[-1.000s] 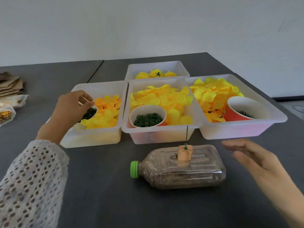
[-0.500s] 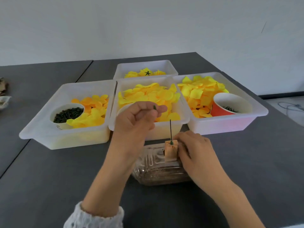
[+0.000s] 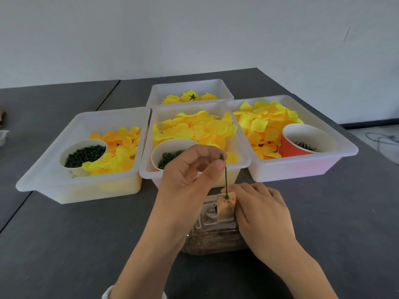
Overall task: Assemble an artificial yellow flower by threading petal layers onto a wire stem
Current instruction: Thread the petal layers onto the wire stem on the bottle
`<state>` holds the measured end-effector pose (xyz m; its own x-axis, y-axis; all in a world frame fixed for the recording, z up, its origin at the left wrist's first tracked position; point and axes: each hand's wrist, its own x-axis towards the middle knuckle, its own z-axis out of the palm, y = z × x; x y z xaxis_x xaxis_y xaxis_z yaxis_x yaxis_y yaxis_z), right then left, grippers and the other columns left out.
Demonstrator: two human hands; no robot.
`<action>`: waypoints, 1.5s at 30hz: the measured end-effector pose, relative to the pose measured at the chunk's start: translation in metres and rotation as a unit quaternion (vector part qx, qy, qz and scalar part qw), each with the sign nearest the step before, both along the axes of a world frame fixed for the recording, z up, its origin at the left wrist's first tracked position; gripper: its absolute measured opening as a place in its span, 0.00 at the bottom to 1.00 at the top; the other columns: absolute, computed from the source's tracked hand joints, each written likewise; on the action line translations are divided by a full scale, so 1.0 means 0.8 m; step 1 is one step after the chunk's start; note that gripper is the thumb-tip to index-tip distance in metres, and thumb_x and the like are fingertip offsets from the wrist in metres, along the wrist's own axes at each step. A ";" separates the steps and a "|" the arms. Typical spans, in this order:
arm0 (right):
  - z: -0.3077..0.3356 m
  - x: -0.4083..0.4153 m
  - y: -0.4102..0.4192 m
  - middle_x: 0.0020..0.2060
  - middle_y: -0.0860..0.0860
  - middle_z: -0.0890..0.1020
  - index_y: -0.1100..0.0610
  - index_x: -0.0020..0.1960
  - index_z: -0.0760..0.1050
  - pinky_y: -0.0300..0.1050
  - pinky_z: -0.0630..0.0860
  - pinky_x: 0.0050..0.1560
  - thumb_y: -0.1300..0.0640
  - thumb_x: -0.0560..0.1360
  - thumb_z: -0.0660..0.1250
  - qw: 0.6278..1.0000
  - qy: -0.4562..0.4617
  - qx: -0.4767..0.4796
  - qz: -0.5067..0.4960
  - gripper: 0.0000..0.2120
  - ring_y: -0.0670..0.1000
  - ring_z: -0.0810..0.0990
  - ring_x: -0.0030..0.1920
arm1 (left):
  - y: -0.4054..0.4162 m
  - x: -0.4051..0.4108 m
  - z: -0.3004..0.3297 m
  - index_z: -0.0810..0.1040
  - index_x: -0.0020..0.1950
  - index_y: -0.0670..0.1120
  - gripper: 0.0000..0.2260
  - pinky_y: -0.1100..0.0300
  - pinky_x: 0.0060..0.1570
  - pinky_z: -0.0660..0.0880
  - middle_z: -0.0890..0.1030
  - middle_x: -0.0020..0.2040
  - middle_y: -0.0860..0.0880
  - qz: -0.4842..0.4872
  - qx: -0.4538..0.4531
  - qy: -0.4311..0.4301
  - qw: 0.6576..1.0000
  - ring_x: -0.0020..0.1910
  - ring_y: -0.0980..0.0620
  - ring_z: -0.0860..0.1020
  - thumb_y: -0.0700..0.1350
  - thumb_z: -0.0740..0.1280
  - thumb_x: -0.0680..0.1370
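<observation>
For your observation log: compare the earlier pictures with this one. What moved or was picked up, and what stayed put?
The left hand left the cup of dark pieces in the left tray and came to the middle, pinching a small green piece at the top of the wire stem. The right hand came in onto the bottle beside the foam block. Trays, petals and cups stayed.
</observation>
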<state>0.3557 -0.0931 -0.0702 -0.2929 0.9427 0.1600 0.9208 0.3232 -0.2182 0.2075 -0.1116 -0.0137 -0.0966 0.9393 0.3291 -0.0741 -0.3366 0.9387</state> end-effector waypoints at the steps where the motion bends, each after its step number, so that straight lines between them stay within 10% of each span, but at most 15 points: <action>1: 0.000 0.000 0.000 0.56 0.39 0.78 0.40 0.60 0.72 0.45 0.64 0.62 0.51 0.78 0.55 1.000 -0.001 0.000 0.000 0.14 0.47 0.74 0.58 | 0.000 0.002 -0.001 0.81 0.47 0.45 0.11 0.70 0.42 0.73 0.82 0.41 0.57 -0.005 -0.001 -0.007 1.000 0.41 0.61 0.77 0.49 0.68 0.69; 26: 0.005 -0.003 -0.005 0.51 0.42 0.81 0.43 0.57 0.75 0.49 0.70 0.58 0.51 0.77 0.50 1.000 0.021 0.018 -0.006 0.17 0.50 0.78 0.54 | -0.005 0.003 -0.004 0.79 0.47 0.49 0.03 0.64 0.43 0.76 0.81 0.45 0.58 0.038 0.082 0.089 0.992 0.47 0.58 0.79 0.41 0.69 0.76; 39: 0.018 -0.007 -0.006 0.50 0.42 0.82 0.44 0.55 0.77 0.50 0.72 0.57 0.54 0.74 0.65 1.000 0.007 0.013 0.003 0.12 0.49 0.79 0.53 | -0.005 0.006 -0.021 0.80 0.46 0.51 0.02 0.65 0.39 0.76 0.82 0.44 0.57 0.023 0.027 0.093 0.995 0.40 0.59 0.78 0.48 0.70 0.74; 45: 0.011 -0.005 -0.007 0.41 0.45 0.84 0.48 0.48 0.81 0.53 0.79 0.46 0.60 0.65 0.76 0.999 0.023 0.037 -0.009 0.14 0.51 0.83 0.42 | -0.010 0.003 -0.050 0.79 0.46 0.57 0.07 0.49 0.52 0.77 0.81 0.49 0.58 0.054 -0.016 0.206 0.977 0.54 0.56 0.79 0.44 0.68 0.76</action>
<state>0.3517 -0.0983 -0.0611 -0.2671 0.9328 0.2420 0.9158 0.3239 -0.2375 0.2097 -0.1198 -0.0536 -0.0609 0.9413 0.3319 0.3455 -0.2921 0.8918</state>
